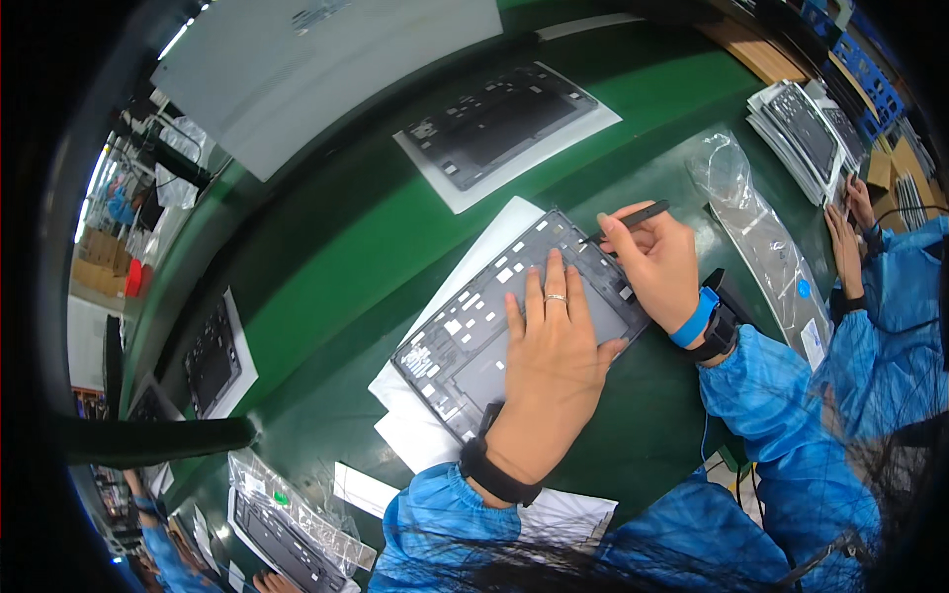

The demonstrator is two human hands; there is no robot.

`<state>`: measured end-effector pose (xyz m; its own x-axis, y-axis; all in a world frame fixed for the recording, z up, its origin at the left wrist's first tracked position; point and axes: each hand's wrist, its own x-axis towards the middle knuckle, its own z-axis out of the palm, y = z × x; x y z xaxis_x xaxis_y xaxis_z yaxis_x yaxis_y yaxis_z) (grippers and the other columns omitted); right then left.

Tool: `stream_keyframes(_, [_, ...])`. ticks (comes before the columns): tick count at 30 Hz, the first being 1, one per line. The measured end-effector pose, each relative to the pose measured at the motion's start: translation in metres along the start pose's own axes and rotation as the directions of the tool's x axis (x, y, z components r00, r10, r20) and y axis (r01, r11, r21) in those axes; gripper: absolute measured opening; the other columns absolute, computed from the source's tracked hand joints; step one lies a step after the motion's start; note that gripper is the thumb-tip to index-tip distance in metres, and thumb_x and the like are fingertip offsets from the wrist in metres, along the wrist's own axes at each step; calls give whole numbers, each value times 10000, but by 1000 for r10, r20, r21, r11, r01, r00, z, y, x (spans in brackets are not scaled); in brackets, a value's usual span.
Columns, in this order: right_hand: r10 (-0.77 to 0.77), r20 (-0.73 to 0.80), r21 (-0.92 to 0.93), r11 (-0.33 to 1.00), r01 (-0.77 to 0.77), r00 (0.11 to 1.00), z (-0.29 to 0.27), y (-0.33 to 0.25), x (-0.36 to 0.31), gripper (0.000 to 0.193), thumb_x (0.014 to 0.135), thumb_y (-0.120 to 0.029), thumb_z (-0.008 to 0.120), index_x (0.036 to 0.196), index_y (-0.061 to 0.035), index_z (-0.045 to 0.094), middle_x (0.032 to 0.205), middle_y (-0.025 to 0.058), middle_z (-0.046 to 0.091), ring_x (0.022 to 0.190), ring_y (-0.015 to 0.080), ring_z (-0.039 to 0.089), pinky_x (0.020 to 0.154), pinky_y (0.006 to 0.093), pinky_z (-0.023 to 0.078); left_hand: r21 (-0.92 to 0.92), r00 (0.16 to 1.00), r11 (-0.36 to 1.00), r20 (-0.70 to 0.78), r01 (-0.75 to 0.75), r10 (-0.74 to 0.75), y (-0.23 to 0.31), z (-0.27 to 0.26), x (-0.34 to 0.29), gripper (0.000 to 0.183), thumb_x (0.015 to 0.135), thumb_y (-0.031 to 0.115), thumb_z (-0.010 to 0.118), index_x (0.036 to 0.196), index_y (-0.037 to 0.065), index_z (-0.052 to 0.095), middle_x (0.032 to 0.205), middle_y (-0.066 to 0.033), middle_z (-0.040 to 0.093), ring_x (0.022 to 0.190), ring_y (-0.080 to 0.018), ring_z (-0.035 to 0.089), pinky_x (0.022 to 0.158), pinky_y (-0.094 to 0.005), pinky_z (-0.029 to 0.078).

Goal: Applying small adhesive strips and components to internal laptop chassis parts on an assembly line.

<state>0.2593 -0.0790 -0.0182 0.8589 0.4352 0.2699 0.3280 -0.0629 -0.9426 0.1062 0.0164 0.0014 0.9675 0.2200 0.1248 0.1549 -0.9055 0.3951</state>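
A flat grey rectangular panel point(484, 371), dotted with several small white pads, lies at a slant on white sheets point(405, 427). It looks like the frame or back cover of a tablet. Pressed flat on its middle is my left hand point(554, 366), fingers stretched out and a ring on one of them. My right hand point(652, 262) is closed round a slim black pen-like tool point(648, 212). The tool's tip points at the panel's upper right part; whether it touches cannot be made out. Part of the panel is hidden under my left hand.
Beyond a raised green strip point(346, 237), a similar panel point(504, 124) lies on white paper. Another panel point(213, 361) is farther left. Clear plastic bags point(756, 232) lie to the right. There a co-worker's hands point(845, 232) touch stacked panels point(801, 138). Another panel point(282, 539) sits lower left.
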Motion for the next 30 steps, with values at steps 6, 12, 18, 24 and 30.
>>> stream_keyframes(6, [-36, -15, -73, 997, 35, 999, -4, -5, 0, 160, 983, -96, 740, 993, 56, 689, 794, 132, 745, 710, 161, 759, 595, 295, 603, 26, 1000, 999, 14, 26, -27, 6, -1, 3, 867, 894, 385, 795, 1505, -112, 432, 1629, -264, 353, 1484, -458, 382, 1190, -631, 348])
stream_keyframes(12, [-10, -15, -64, 998, 10, 1000, -3, -5, -2, 148, 980, -100, 744, 1002, 41, 704, 743, 117, 736, 679, 168, 754, 590, 297, 603, 13, 999, 999, 35, 35, -36, 6, -2, 4, 866, 884, 345, 809, 1507, -113, 420, 1623, -266, 353, 1476, -470, 385, 1182, -647, 353])
stream_keyframes(18, [-39, -15, -101, 994, 37, 999, -4, -9, -2, 145, 975, -96, 749, 996, 39, 699, 743, 129, 736, 676, 175, 757, 584, 302, 603, 4, 999, 999, 39, 32, -32, 8, -5, 5, 862, 892, 350, 801, 1506, -116, 416, 1626, -266, 349, 1474, -477, 385, 1181, -648, 355])
stream_keyframes(24, [-30, -9, -99, 995, 29, 999, -3, -9, -3, 144, 975, -91, 750, 982, 39, 690, 738, 126, 732, 682, 188, 763, 590, 307, 611, 4, 998, 999, 51, 42, -42, 7, -5, 5, 849, 904, 341, 794, 1507, -119, 413, 1632, -266, 343, 1483, -481, 373, 1183, -653, 349])
stream_keyframes(30, [-76, -23, -95, 993, 73, 997, -3, -7, -3, 150, 972, -91, 755, 971, 43, 687, 743, 129, 731, 687, 192, 765, 590, 311, 617, 13, 997, 999, 58, 44, -45, 9, -6, 5, 849, 911, 342, 787, 1511, -122, 407, 1638, -268, 335, 1485, -485, 368, 1180, -661, 344])
